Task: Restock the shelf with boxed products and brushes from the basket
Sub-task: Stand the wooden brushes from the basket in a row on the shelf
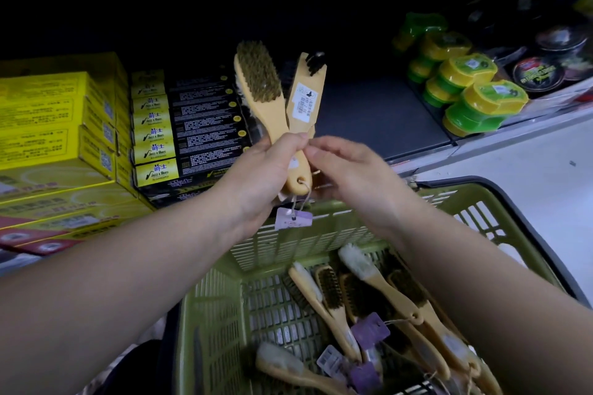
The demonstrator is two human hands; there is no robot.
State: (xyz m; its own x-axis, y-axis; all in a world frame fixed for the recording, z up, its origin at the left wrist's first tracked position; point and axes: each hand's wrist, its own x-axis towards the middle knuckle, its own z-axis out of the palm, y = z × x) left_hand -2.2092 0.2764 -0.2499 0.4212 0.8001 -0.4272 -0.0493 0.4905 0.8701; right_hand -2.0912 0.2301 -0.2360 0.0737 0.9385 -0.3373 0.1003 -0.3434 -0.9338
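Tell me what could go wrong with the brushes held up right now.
1. The left hand grips the fanned brushes only by their handles; one could slip into the basket.
2. The hanging purple tag and its string may snag on the basket rim.
3. Swinging them in could knock the stacked black boxes.

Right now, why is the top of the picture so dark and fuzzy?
In the head view, the shelf lies in deep shadow at the back; light falls on the brushes, left hand and basket; the tins at right look blurry.
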